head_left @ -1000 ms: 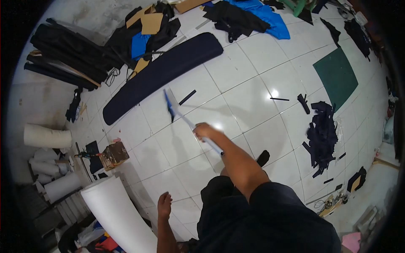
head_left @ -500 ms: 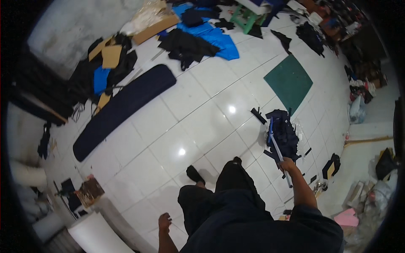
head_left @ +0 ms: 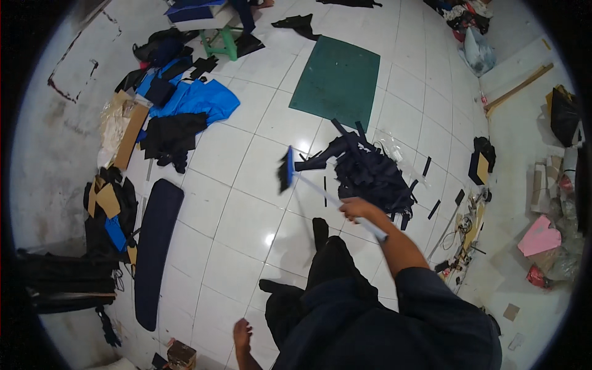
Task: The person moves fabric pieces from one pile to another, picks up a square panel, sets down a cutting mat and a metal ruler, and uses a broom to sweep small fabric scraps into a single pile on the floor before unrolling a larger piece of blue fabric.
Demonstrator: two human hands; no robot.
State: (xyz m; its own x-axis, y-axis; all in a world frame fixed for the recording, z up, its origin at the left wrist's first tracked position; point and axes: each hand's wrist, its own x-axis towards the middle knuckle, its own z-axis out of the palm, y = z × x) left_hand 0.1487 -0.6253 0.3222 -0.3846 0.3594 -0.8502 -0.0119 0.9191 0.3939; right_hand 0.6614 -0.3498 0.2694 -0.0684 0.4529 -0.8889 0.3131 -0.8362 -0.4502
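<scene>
A broom (head_left: 290, 168) with a blue head, dark bristles and a pale handle is gripped in my right hand (head_left: 357, 209). Its head is over the white tiles, left of a pile of dark fabric scraps (head_left: 373, 176). Loose strips lie around that heap, some close to the broom head. My left hand (head_left: 243, 335) hangs low at my left side, fingers loosely bent and apart, holding nothing. Beyond the scraps a green mat (head_left: 339, 80) lies flat on the floor.
A long dark padded piece (head_left: 159, 253) lies on the left. Blue sheeting (head_left: 200, 102), black cloth and a cardboard box (head_left: 131, 137) are along the left wall. A green stool (head_left: 219, 44) stands at the far end. Bags, a pink piece (head_left: 539, 235) and clutter line the right wall.
The broom head has swung from over the scrap pile to its left, onto the tiles. My view has turned right. The left hand stays low and empty.
</scene>
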